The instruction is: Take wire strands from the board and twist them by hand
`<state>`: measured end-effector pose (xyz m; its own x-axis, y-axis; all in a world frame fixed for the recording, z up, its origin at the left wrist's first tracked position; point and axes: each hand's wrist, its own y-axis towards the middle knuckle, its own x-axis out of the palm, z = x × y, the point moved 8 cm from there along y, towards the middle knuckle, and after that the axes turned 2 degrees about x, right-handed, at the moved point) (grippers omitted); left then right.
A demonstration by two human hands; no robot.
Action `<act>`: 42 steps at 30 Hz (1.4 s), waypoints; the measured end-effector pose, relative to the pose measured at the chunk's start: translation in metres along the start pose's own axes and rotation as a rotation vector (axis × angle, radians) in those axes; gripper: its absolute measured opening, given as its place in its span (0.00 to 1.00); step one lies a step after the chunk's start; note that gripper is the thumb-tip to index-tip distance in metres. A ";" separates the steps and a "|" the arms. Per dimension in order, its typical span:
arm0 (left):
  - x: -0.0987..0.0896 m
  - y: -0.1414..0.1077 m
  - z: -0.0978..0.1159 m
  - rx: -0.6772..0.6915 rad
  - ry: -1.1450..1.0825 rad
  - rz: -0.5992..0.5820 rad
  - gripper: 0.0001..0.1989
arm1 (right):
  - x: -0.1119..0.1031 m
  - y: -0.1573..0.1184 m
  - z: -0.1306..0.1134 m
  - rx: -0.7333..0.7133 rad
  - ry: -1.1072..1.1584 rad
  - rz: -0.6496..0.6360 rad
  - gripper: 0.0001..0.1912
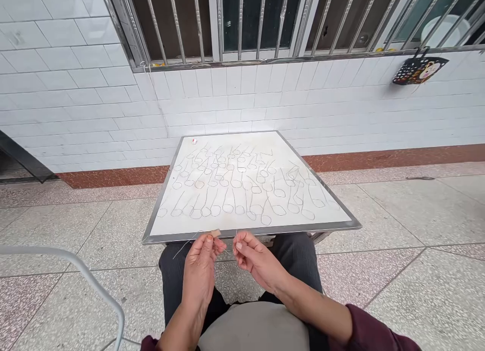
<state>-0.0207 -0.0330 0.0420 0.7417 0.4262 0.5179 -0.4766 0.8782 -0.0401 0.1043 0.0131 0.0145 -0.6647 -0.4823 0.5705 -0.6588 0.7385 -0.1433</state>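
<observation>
Left hand: I had the left hand (pixel 199 275) raised over the lap, forearm rising from the lower left, palm turned inward, thumb and fingers in a narrow pinch on the thin strand (pixel 186 246).
Right hand: I saw the right hand (pixel 257 260) angled in from the lower right, wrist bent, thumb and forefinger closed narrowly on the same fine line, just apart from the left hand.
Thin strand: It hung between the hands, just off the board's near edge; it was too fine to tell wire from thread.
Board: A white board (pixel 242 144) with a metal frame lay ahead, its surface covered with rows of looped lines (pixel 227 208). A tan strip (pixel 215 233) sat at the near edge, by the left fingertips. A small red-and-white object (pixel 194 141) lay near the far left corner.
Around: Dark trousers (pixel 291 255) lay below the hands, and maroon sleeves (pixel 371 331) showed at the wrists. Beyond the board stood a white tiled wall (pixel 87 88) under a barred window (pixel 242 17), with a patterned basket (pixel 420 69) hanging there.
</observation>
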 end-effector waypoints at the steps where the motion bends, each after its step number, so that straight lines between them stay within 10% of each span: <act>1: 0.000 0.000 0.001 0.009 0.015 -0.008 0.14 | 0.000 0.000 0.000 -0.007 0.003 0.004 0.11; 17: 0.003 -0.007 -0.002 0.029 0.332 -0.203 0.12 | -0.020 0.004 -0.008 -0.055 0.065 0.172 0.11; 29: 0.003 -0.004 0.014 0.365 0.617 -0.260 0.16 | -0.022 0.011 -0.032 -0.177 0.095 0.140 0.11; 35: -0.029 0.026 -0.015 -0.058 0.287 -0.146 0.23 | -0.028 0.023 -0.048 -0.169 -0.227 0.060 0.12; 42: 0.003 -0.001 -0.031 -0.329 0.354 -0.471 0.21 | -0.013 0.028 -0.055 -0.194 -0.573 -0.007 0.09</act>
<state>-0.0032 -0.0258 0.0170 0.9717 -0.0219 0.2350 0.0623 0.9842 -0.1660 0.1145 0.0661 0.0476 -0.7798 -0.6249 0.0372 -0.6237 0.7807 0.0396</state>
